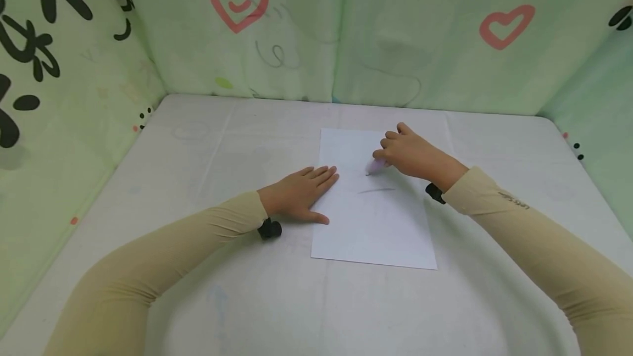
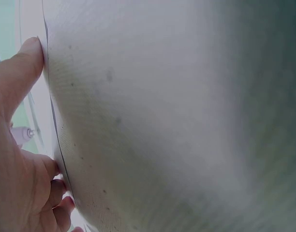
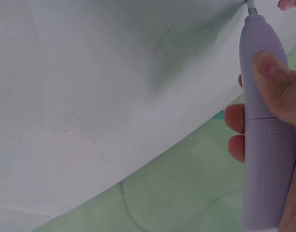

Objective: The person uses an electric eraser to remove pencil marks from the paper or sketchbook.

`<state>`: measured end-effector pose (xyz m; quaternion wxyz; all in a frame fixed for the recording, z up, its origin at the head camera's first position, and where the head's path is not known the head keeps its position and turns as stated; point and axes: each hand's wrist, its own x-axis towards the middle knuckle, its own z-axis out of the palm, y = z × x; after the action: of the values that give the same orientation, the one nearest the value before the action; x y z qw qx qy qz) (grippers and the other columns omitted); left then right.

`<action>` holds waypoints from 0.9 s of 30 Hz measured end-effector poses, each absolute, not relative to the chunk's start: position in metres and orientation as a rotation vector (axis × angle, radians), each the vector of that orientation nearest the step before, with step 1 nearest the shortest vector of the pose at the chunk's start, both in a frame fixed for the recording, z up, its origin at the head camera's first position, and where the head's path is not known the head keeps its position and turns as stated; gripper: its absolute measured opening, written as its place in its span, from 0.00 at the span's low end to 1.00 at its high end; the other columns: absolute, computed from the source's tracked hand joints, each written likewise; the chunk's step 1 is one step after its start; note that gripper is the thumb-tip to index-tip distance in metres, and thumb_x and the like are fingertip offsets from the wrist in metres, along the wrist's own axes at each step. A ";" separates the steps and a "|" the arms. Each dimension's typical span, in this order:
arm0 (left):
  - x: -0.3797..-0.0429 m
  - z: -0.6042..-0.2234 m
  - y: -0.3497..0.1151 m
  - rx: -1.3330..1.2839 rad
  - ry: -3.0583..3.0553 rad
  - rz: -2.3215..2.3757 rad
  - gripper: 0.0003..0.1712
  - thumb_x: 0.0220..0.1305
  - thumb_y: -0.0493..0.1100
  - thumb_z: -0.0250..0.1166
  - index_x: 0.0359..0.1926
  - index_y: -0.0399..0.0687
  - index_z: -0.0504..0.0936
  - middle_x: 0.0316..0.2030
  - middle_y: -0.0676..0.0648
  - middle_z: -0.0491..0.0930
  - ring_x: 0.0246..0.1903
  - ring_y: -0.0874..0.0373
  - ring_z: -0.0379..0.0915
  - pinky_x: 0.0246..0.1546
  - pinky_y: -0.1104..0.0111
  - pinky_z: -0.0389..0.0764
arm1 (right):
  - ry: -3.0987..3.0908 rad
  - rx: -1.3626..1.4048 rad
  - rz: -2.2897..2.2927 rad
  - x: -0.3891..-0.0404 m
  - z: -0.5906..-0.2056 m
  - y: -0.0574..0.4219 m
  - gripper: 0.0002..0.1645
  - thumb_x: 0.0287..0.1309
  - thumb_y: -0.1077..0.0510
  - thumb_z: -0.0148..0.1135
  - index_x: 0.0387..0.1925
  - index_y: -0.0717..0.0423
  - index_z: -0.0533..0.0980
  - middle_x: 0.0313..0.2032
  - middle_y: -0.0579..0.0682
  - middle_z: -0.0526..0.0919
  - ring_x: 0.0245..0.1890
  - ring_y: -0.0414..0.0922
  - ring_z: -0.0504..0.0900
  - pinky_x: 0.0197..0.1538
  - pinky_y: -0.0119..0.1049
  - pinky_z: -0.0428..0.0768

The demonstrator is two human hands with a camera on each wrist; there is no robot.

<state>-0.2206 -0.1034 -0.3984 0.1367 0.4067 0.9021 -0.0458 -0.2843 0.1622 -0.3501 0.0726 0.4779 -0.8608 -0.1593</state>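
Observation:
A white sheet of paper (image 1: 371, 235) lies on the table with a short grey line (image 1: 377, 190) across its middle. My left hand (image 1: 301, 194) rests flat on the sheet's left edge, fingers straight and thumb spread. Above the grey line, my right hand (image 1: 410, 153) grips a thick lilac pen-shaped electric eraser (image 3: 266, 164). Its narrow tip points down at the paper, right at the surface in the head view. In the right wrist view the thumb presses along the barrel and the fingers curl round behind it. The left wrist view shows the left fingertips along the paper's edge.
A white cloth covers the table (image 1: 222, 142). Green curtains (image 1: 395, 32) with pink hearts and black marks stand behind it and on both sides. Black wrist cameras sit under both sleeves.

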 end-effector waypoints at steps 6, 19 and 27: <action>-0.222 -0.399 -0.103 1.179 2.614 -0.141 0.56 0.61 0.73 0.48 0.74 0.42 0.39 0.75 0.43 0.39 0.74 0.50 0.37 0.73 0.57 0.45 | -2.605 1.423 -0.487 -0.286 -0.350 0.168 0.13 0.44 0.58 0.71 0.36 0.50 0.81 0.27 0.50 0.80 0.30 0.47 0.71 0.40 0.42 0.62; -0.223 -0.402 -0.104 1.169 2.613 -0.131 0.56 0.60 0.73 0.48 0.74 0.42 0.39 0.75 0.43 0.39 0.74 0.50 0.36 0.73 0.57 0.45 | -2.597 1.398 -0.473 -0.288 -0.349 0.169 0.14 0.43 0.60 0.72 0.36 0.51 0.82 0.28 0.52 0.80 0.31 0.48 0.72 0.40 0.43 0.61; -0.223 -0.401 -0.104 1.177 2.609 -0.135 0.56 0.60 0.73 0.48 0.74 0.42 0.39 0.75 0.43 0.38 0.74 0.50 0.36 0.73 0.57 0.45 | -2.583 1.393 -0.471 -0.289 -0.349 0.166 0.13 0.42 0.60 0.72 0.35 0.51 0.81 0.27 0.52 0.80 0.30 0.48 0.72 0.40 0.42 0.61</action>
<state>-0.2232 -0.1036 -0.4010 0.1377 0.4068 0.9019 -0.0466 -0.2888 0.1661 -0.3492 0.0846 0.4671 -0.8659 -0.1579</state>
